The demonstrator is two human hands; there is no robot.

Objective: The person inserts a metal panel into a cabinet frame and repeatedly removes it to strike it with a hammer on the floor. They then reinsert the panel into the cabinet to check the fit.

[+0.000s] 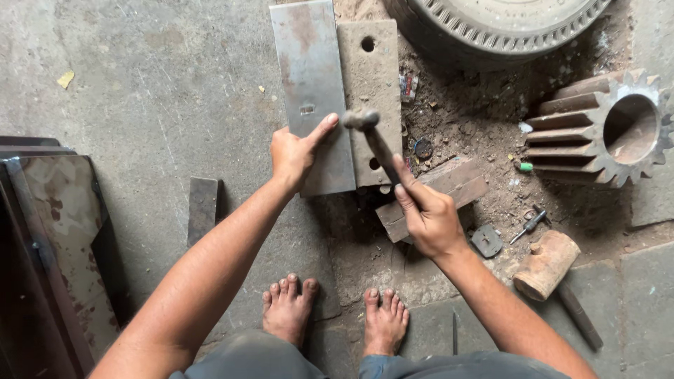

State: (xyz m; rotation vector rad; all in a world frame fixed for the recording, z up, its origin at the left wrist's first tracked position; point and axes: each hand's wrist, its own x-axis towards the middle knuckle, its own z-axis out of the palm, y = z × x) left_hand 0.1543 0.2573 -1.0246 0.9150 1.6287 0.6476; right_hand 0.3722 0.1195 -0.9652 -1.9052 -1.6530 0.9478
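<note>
My right hand (427, 214) grips the handle of a small metal hammer (372, 137), its head raised over the plates. My left hand (298, 151) rests on a smooth grey steel plate (309, 70), thumb stretched toward the hammer head, fingers curled at the plate's left edge. What the fingers pinch is hidden. Beside it on the right lies a dusty thicker plate with round holes (371, 84). A flat rusty bar (449, 186) lies under my right hand. My bare feet (337, 316) stand on the concrete floor below.
A big gear wheel (505, 24) lies at the top, a toothed pinion (611, 126) at the right. A wooden mallet (551, 270), a small screwdriver (528, 226) and a small plate (486, 241) lie at the right. Rusty sheets (49, 238) lean at the left, with a dark block (203, 207) nearby.
</note>
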